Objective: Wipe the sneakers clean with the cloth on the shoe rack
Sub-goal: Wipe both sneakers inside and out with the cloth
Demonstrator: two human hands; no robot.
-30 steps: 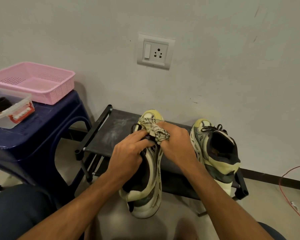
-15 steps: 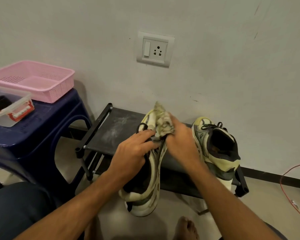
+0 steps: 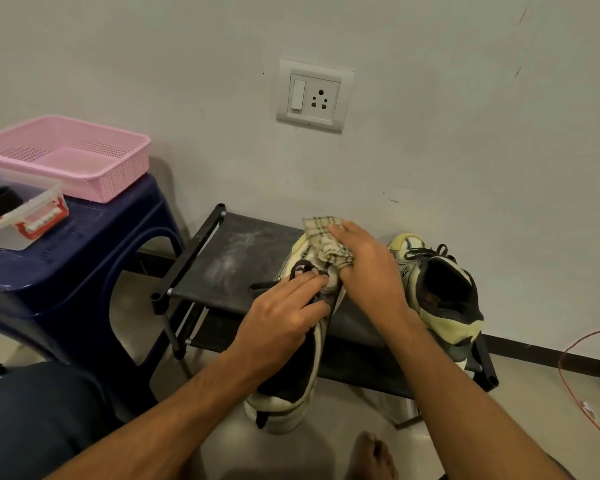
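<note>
Checked cloth (image 3: 321, 237) now lies further up, at what seems the toe, under our right hand's (image 3: 371, 275) flat fingers; left hand (image 3: 281, 317) clamps the sneaker (image 3: 281, 410); wiping progresses.

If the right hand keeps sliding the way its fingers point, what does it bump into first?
The right hand presses the checked cloth on the toe of the cream-and-black sneaker. Straight on, it would probably meet the pale grey wall behind the black shoe rack; depth is unclear.
</note>
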